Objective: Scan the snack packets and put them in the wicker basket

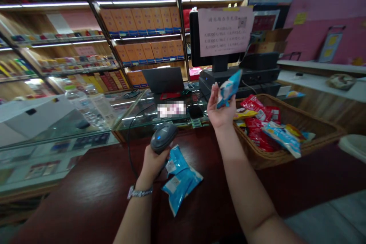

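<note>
Nearest us, toward twelve o'clock on the dark red-brown wooden table (97,190), lie two overlapping, shiny sky-blue packets (183,183); their white label patches carry print too small to read. Just beside them, at eleven, our left hand (153,162) is wrapped round the handle of a dark grey plastic barcode scanner (164,138) (its blue light is lit; its brand we cannot make out). At one o'clock our raised right hand (223,113), fingers partly curled, grips a blue-and-white packet (230,87), which partly blocks the equipment behind. At two sits a brown woven basket (316,124) of red, yellow and blue packets. Farther off, near half past twelve, a pale pink sheet (223,32) covers most of a black monitor (195,38): Chinese lines, the figures 200, 200 and 500 legible, plus a QR code (242,22). Beyond, at eleven, orange boxes (143,22) line lit shelves.
</note>
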A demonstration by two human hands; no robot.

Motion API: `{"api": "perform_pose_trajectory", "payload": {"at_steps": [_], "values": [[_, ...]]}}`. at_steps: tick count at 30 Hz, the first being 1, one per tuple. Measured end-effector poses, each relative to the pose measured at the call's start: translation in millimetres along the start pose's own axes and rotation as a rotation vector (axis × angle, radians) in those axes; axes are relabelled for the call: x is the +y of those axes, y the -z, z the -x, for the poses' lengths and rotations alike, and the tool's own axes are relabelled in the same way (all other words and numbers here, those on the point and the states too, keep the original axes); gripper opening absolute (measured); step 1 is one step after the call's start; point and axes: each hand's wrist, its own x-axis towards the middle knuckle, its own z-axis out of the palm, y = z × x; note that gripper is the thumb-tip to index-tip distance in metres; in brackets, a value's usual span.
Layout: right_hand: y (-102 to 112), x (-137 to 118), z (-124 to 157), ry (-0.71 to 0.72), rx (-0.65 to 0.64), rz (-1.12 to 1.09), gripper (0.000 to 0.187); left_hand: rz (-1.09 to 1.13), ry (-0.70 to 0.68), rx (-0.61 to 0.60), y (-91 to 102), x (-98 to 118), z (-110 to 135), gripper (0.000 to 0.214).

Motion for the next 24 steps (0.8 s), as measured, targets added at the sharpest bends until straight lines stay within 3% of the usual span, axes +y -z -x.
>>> {"api": "perform_pose_trajectory", "payload": {"at_steps": [3,7,9,12,15,19,22,24], "values": [[1,-18,3,0.114,-0.038,0.145,0.042,-0.007,-0.016,-0.013,-0.2,0,-1,0.013],[4,-24,5,0.211,-0.047,0.416,0.046,0.026,-0.007,-0.005,-1.9,4,0,0.015],[2,-22,6,0.176,-0.102,0.451,0.047,0.061,-0.008,0.018,-1.9,7,1,0.019],[2,-13,5,-0.015,-0.19,0.576,0.047,0.126,0.015,0.045,0.3,8,0,0.017],[12,9,4,-0.214,-0.267,0.901,0.039,0.151,0.025,0.073,4.4,6,-1,0.021],[43,60,8,-0.287,-0.44,1.44,0.028,0.181,0.022,0.106,8.0,7,-1,0.023],[68,99,21,-0.376,-0.51,1.708,0.035,0.199,0.025,0.109,7.4,9,0,0.022],[82,121,32,-0.495,-0.502,1.725,0.047,0.208,0.028,0.11,6.6,10,0,0.023]]}}
